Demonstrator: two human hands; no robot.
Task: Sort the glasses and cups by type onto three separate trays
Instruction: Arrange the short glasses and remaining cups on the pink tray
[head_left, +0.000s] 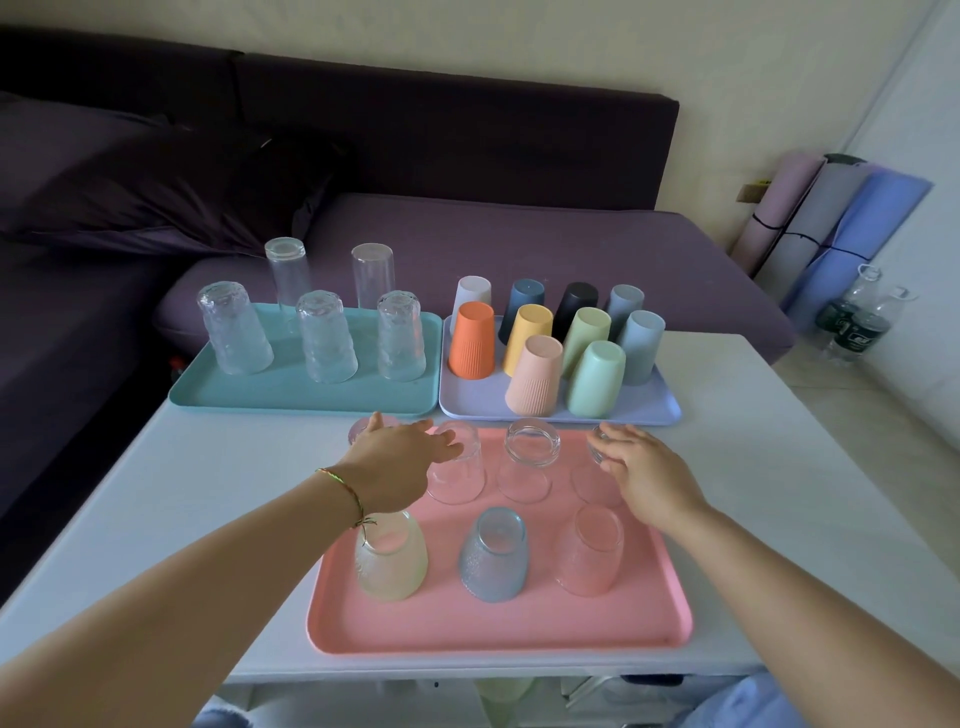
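Head view shows your white counter (208, 467) carrying three trays. At the far left corner sits the teal tray (291, 400), with five clear glasses upside down on it: three textured glasses (326, 338) in front and two tall smooth glasses (373, 275) behind. Just beside it along the far edge is the lavender tray (478, 400), packed with ten upturned plastic cups (535, 376) in orange, yellow, peach, green, blue-grey, white and dark shades.

Along the near edge lies the pink tray (498, 623). Its front row holds a yellowish glass (390, 558), a blue glass (493, 555) and a pink glass (589, 552), all upside down and apart from each other. Its back row holds short clear tumblers, also inverted.

Your left hand (400, 462), with a thin bracelet (345, 488) on its wrist, reaches over the tray's far left corner. Its fingers are stretched out and lie across the left tumbler (460, 478), and its thumb points up beside a pinkish glass (359, 431) that it mostly hides.

Your right hand (649, 473) hovers at the far right corner of the pink tray, fingers spread and lightly bent. Its fingertips touch the upturned base of the right tumbler (595, 478), but you cannot tell whether they grip it. The middle tumbler (527, 462) stands free between your hands.

Beyond the counter's far edge is a purple sofa (519, 249).
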